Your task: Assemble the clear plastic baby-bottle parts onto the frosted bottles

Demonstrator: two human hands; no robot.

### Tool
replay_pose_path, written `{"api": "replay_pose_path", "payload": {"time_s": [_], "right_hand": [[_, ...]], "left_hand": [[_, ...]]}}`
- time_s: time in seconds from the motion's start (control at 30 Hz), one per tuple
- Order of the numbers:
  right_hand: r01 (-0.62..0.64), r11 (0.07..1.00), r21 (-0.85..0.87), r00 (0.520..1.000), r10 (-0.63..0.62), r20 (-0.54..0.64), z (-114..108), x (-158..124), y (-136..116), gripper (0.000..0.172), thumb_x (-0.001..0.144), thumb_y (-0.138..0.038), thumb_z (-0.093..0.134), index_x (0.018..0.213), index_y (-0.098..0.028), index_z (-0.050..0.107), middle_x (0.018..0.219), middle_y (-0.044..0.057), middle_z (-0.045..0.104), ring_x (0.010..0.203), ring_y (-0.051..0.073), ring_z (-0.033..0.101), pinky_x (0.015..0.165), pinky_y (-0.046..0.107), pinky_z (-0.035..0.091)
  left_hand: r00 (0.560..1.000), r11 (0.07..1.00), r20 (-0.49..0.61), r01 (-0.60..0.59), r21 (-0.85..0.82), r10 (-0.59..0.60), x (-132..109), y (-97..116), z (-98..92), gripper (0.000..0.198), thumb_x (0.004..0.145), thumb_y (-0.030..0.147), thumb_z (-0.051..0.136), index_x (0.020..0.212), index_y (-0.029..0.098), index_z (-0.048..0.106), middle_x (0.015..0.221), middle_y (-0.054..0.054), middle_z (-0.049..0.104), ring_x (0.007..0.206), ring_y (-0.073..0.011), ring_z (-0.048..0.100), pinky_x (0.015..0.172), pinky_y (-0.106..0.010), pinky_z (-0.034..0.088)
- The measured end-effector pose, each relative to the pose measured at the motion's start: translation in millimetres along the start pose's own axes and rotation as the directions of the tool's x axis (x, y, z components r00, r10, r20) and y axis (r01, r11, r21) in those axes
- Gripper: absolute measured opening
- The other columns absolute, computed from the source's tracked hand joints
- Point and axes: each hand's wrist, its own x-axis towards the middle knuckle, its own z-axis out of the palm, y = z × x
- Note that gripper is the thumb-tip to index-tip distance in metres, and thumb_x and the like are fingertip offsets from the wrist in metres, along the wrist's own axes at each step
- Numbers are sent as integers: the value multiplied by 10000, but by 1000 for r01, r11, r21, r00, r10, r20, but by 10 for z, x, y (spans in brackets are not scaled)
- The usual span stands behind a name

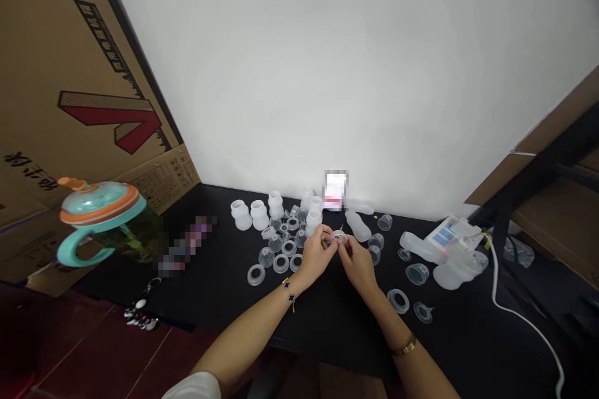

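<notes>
My left hand (318, 254) and my right hand (356, 262) meet over the black table (224, 287), fingers pinched together on one small clear plastic ring part (337, 237). Just left of my hands lie several clear rings and small domed caps (281, 249). Behind them stand several small white translucent bottles (259, 214). A translucent bottle (358, 225) lies on its side just behind my right hand.
A teal and orange handled cup (100, 215) stands at the left before a large cardboard box (70, 106). Keys (140, 312) lie at the table's left front. Clear cups, rings and lying bottles (421, 255), a white device (449, 234) and a white cable (524, 318) fill the right.
</notes>
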Motion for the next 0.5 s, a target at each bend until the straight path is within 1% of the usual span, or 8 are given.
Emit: {"api": "replay_pose_path", "payload": {"time_s": [0.17,0.27,0.4,0.5], "right_hand": [[-10,1000,-12,1000,10,18,-14,6,12,379,988,-502,421,1052,-211,656,801,50,723,706,230,680,614,289,420],[7,1000,-9,1000,-7,11,-25,16,26,428,983,-528,408,1089,-200,661,831,74,735,705,241,684,620,301,437],[11,1000,-13,1000,-11,2,-19,39,65,489,956,-594,407,1058,-193,667,829,91,743,711,259,692,616,312,451],[9,1000,-27,1000,-9,-3,-7,54,90,544,937,-638,395,1058,-186,673,831,105,748,730,279,697,622,328,456]], "left_hand": [[1000,1000,14,0,-15,0,2,-16,7,117,853,268,608,948,215,565,731,37,666,554,-107,527,576,-234,390],[1000,1000,4,-4,-9,4,4,-12,10,129,847,248,611,964,215,568,756,37,678,529,-96,492,557,-236,370],[1000,1000,2,3,-10,-3,9,-4,15,150,833,241,619,974,213,577,799,21,694,550,-100,524,571,-239,393],[1000,1000,-14,1,-4,-1,11,-8,17,156,829,248,628,976,216,587,789,23,687,568,-105,540,587,-240,413]]}}
